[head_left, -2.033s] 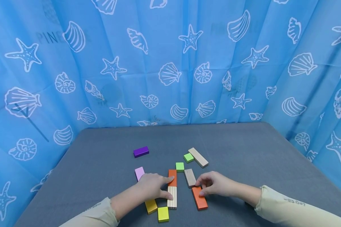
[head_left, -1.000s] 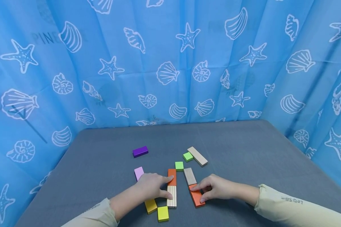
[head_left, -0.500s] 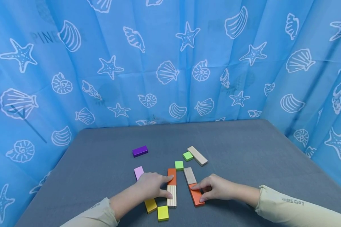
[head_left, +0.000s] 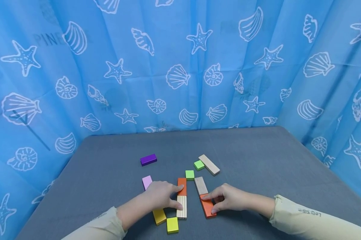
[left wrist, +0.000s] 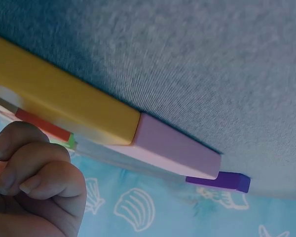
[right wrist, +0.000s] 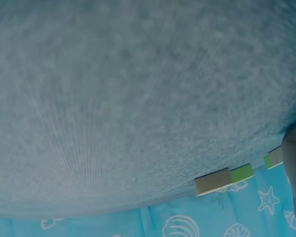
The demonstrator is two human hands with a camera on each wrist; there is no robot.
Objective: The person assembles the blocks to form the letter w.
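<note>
In the head view, my left hand lies over the blocks, its index fingertip resting on an orange block and its thumb on a striped wooden block. These two blocks lie end to end. My right hand holds a second orange block between index finger and thumb, near its two ends. That block's far end meets a plain wooden block. Under my left hand run a yellow-orange block and a pink block, end to end in the left wrist view. The other left fingers are curled, holding nothing.
A yellow square block sits at the near end of the striped one. Farther back lie a purple block, two green blocks and a longer wooden block. A blue shell-patterned curtain hangs behind the grey table.
Since two seconds ago, my right hand has shifted the orange block slightly left, bringing it into line with the plain wooden block, and its index finger has extended. My left hand has stayed in place.
</note>
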